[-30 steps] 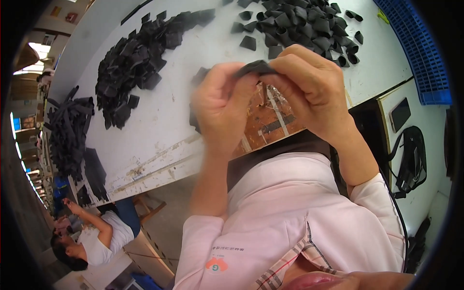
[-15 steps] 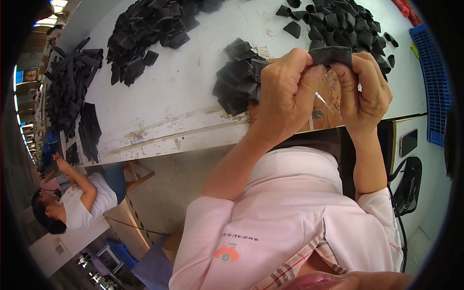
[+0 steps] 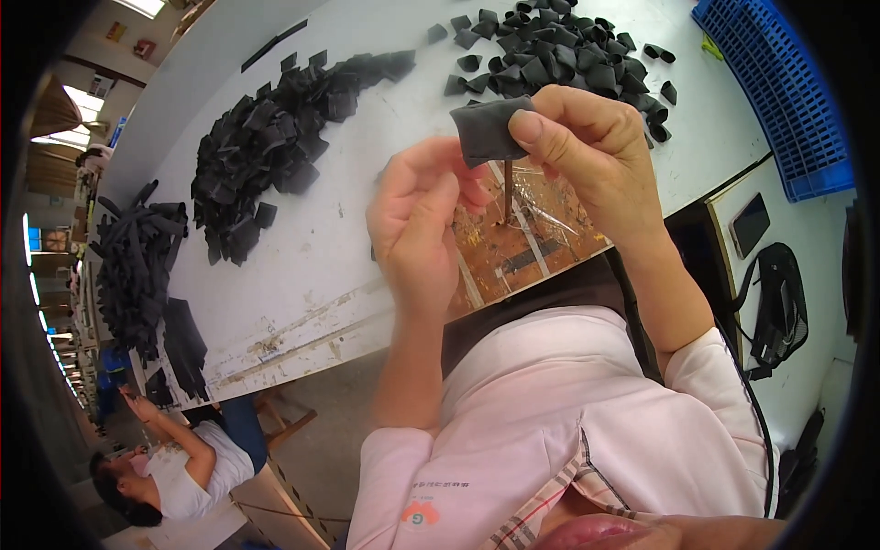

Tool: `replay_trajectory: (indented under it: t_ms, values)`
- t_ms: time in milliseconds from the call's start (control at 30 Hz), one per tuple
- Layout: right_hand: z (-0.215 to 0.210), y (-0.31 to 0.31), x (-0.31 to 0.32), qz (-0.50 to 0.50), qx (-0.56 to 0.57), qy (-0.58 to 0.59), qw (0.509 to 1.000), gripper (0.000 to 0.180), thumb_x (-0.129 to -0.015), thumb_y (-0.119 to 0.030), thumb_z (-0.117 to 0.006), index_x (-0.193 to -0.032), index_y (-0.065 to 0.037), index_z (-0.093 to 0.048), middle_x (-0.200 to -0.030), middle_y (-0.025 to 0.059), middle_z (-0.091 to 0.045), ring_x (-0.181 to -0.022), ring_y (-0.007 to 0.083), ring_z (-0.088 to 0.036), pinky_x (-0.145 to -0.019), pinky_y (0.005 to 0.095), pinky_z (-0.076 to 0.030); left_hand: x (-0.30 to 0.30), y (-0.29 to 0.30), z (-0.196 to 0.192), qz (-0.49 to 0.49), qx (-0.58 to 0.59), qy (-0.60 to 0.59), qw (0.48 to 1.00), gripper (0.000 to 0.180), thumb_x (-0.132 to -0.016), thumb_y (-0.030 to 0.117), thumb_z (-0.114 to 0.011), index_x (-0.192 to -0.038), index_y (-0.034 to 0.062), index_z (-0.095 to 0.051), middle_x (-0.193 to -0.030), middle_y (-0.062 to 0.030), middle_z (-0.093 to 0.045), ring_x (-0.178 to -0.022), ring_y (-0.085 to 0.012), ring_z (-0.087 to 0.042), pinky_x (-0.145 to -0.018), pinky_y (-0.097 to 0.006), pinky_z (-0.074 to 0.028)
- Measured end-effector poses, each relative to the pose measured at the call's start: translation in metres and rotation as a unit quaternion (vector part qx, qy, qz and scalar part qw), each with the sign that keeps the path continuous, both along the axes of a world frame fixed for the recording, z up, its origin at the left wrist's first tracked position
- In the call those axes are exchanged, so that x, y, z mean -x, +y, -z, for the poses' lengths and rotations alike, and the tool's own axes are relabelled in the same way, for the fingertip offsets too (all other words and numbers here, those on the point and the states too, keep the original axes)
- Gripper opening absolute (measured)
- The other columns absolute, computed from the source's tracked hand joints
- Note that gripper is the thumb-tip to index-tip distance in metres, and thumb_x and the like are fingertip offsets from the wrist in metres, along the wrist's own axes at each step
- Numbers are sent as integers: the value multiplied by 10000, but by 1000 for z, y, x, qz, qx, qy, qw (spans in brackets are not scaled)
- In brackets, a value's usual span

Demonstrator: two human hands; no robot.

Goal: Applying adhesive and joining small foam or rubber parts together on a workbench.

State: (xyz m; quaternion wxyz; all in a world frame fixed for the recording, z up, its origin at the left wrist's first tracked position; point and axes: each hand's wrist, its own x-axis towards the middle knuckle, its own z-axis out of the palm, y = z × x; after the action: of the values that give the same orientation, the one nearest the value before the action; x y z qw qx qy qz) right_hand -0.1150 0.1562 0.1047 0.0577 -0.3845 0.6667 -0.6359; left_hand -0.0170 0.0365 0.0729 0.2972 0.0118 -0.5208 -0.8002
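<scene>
My right hand (image 3: 596, 156) pinches a small black fabric piece (image 3: 493, 130), folded or tube-like, between thumb and fingers. It is held up above a brown, stained board (image 3: 532, 240) at the table's near edge. My left hand (image 3: 417, 220) is beside the piece's lower left corner, fingers loosely curled and thumb apart from them; its fingertips are partly behind the piece. A thin upright rod (image 3: 507, 192) rises from the board just below the piece. Beyond my right hand lies a heap of black looped pieces (image 3: 550, 55).
Another heap of flat black pieces (image 3: 261, 147) lies left of centre on the white table (image 3: 302, 247), with black strips (image 3: 137, 266) at its far left. A blue plastic basket (image 3: 779, 92), a phone (image 3: 749, 225) and a black bag (image 3: 779, 307) are at right. A seated person (image 3: 188, 467) is at lower left.
My left hand has let go of the black fabric piece, which my right hand alone now holds. Both hands sit further left in view. The view has shifted.
</scene>
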Motion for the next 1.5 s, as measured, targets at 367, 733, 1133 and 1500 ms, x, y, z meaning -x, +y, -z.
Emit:
replay_trajectory:
  t_ms: [367,733,1133,1500]
  values:
    - [-1,0,-20,-112,170,-361,910,210,-826,-177,-594,-891,22,-582,-672,39,-584,-517,42,-522,-426,137,-394,-1,25,-26,-101,58,27,993,118,-784,6,-604,-886,-23,-553,-767,-48,-593,-592,-52,-520,-556,-156,-430]
    - [-7,23,-47,37,104,191,975,205,-724,-92,-661,-899,-10,-594,-760,62,-557,-608,94,-515,-527,197,-408,-32,40,-34,-196,217,-47,955,60,-750,-40,-585,-770,-15,-535,-650,-14,-574,-564,-37,-522,-515,-178,-432]
    - [2,22,-59,117,110,514,843,276,-499,42,-606,-762,10,-531,-703,85,-488,-546,211,-478,-431,280,-389,-62,62,-32,-338,400,-63,849,121,-698,-59,-596,-703,18,-503,-575,-3,-544,-482,-26,-504,-431,-180,-413]
    - [-3,36,38,178,78,138,971,167,-788,-127,-593,-889,4,-617,-727,40,-619,-653,70,-554,-612,186,-430,-95,-43,60,-415,302,-288,808,221,-787,115,-558,-944,-40,-555,-827,-145,-606,-668,-206,-586,-626,-303,-469]
